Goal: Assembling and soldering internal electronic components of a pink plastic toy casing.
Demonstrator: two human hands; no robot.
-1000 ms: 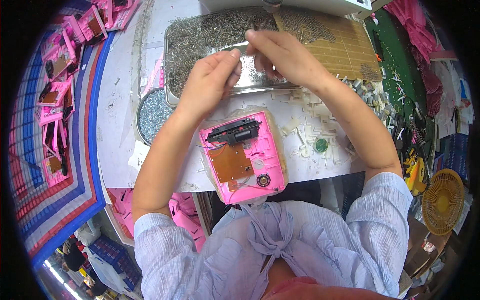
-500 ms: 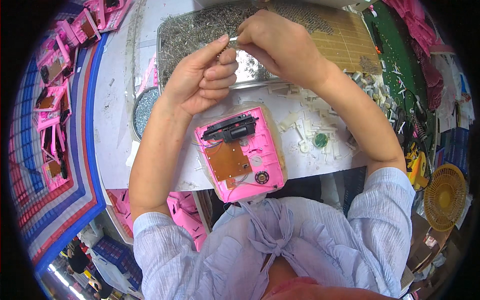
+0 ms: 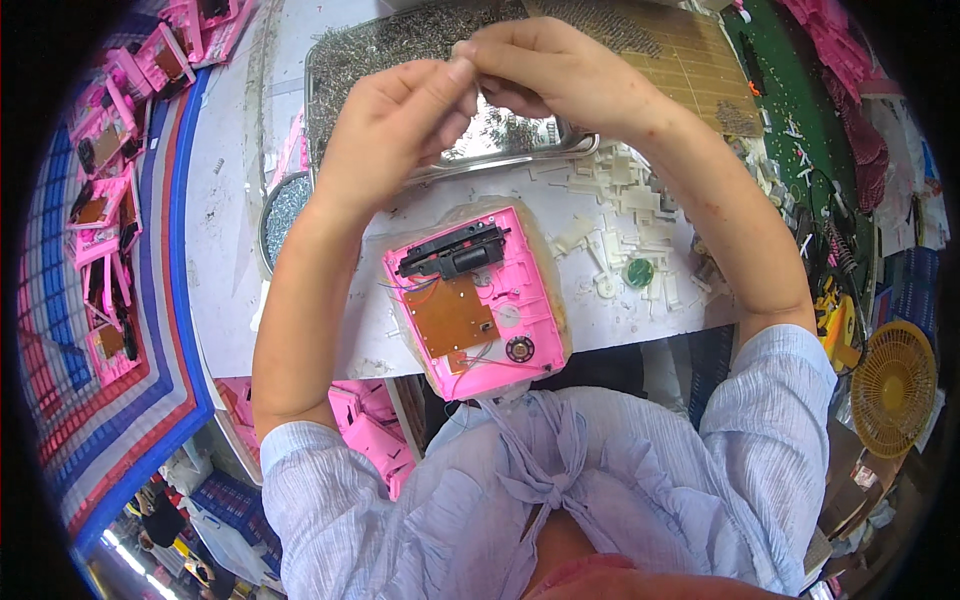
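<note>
Above a metal tray (image 3: 505,163) heaped with small springs (image 3: 375,50), my two hands meet fingertip to fingertip. My left hand (image 3: 405,120) is closed, thumb and forefinger pinched together. From the right, my right hand (image 3: 560,75) pinches at the same spot; whatever lies between the fingers is hidden. Nearer my body, a pink plastic housing (image 3: 538,300) rests open side up at the table's front edge. In it are a black mechanism (image 3: 455,252), a brown circuit board (image 3: 452,322), thin wires and a small round speaker (image 3: 520,349). Neither hand touches the housing.
White plastic pieces (image 3: 630,195) lie scattered right of the housing, with a round green piece (image 3: 638,272) among them. A round bowl of small screws (image 3: 287,210) stands left. Cardboard (image 3: 690,70) carries more springs. Pink housings (image 3: 105,215) line the far left; a yellow fan (image 3: 890,390) is right.
My hands have come together at the fingertips, and my left hand has turned. The small white piece that showed at my right fingertips is now hidden.
</note>
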